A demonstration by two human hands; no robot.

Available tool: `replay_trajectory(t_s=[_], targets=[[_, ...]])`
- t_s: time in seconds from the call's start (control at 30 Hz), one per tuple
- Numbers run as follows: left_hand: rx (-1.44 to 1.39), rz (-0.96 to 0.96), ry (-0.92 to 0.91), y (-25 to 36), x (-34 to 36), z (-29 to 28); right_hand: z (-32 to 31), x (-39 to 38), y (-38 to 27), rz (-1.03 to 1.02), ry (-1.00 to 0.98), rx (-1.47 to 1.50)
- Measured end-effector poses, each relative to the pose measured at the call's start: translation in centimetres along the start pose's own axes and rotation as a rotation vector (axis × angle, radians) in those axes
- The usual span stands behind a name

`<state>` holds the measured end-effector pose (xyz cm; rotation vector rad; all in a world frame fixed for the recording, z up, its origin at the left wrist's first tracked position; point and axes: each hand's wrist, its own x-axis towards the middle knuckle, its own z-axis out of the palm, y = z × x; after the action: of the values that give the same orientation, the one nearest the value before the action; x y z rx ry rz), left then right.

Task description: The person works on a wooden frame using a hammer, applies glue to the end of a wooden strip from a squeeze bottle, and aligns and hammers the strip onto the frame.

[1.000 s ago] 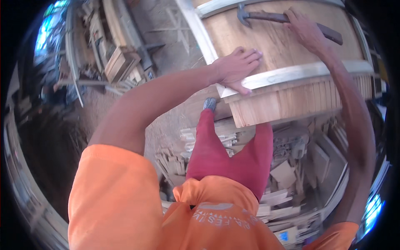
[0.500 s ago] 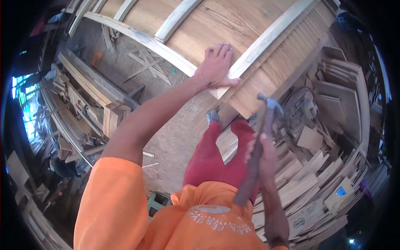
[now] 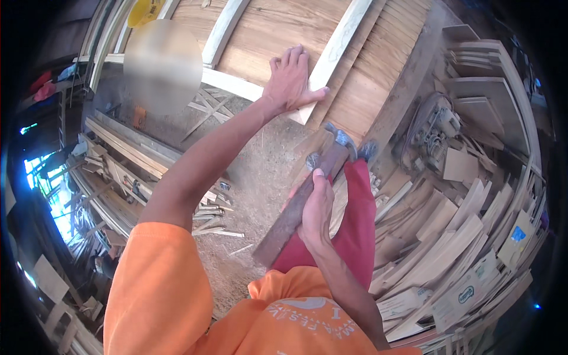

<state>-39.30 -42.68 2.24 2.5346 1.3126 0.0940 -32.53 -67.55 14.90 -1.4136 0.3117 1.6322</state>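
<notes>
My left hand [image 3: 290,83] rests with its fingers apart at the corner of a large wooden panel [image 3: 370,89]. Its thumb lies over the end of a pale wood strip [image 3: 340,44], where a second pale strip [image 3: 236,87] meets it. My right hand [image 3: 316,204] is wrapped round the thick, dark handle of a claw hammer [image 3: 284,228]. The hammer's metal head points toward the panel's near edge, a little below the corner, and whether it touches cannot be made out. My legs and feet show behind the hammer.
Stacked boards and offcuts [image 3: 449,242] crowd the right side, near a dusty machine [image 3: 435,127]. Long timbers [image 3: 127,145] lie at the left. Wood scraps [image 3: 216,216] litter the sawdust-covered floor. A yellow rounded thing [image 3: 142,13] shows at upper left, above a blurred patch.
My right hand and the hammer have moved left, in front of my legs. My left hand stays at the panel corner. The view has shifted, bringing the yellow thing and blurred patch in.
</notes>
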Motion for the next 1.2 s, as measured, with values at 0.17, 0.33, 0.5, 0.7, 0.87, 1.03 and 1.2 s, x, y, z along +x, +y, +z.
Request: replay_trajectory(t_s=[0.17,0.33,0.5,0.7,0.87,1.03,1.2], targets=[[0.0,-0.005,0.022,-0.2,-0.2,0.1,0.8,0.3,0.5,0.038,-0.013,-0.032],[-0.006,0.013,0.009,-0.1,0.0,0.2,1.0,0.8,0.6,-0.101,0.172,0.004],[-0.012,0.019,0.047,-0.2,0.0,0.4,0.5,1.3,0.7,-0.07,0.123,-0.064],[-0.015,0.012,0.005,-0.1,-0.2,0.3,2.3,0.5,0.9,-0.089,0.208,-0.118],[-0.071,0.084,0.024,-0.2,0.1,0.3,1.0,1.1,1.1,-0.185,0.315,-0.064],[-0.071,0.117,0.023,-0.6,0.1,0.5,2.2,0.9,1.8,-0.044,0.12,-0.28],[-0.11,0.141,0.006,-0.6,0.0,0.5,2.5,0.0,1.2,-0.084,0.269,-0.097]])
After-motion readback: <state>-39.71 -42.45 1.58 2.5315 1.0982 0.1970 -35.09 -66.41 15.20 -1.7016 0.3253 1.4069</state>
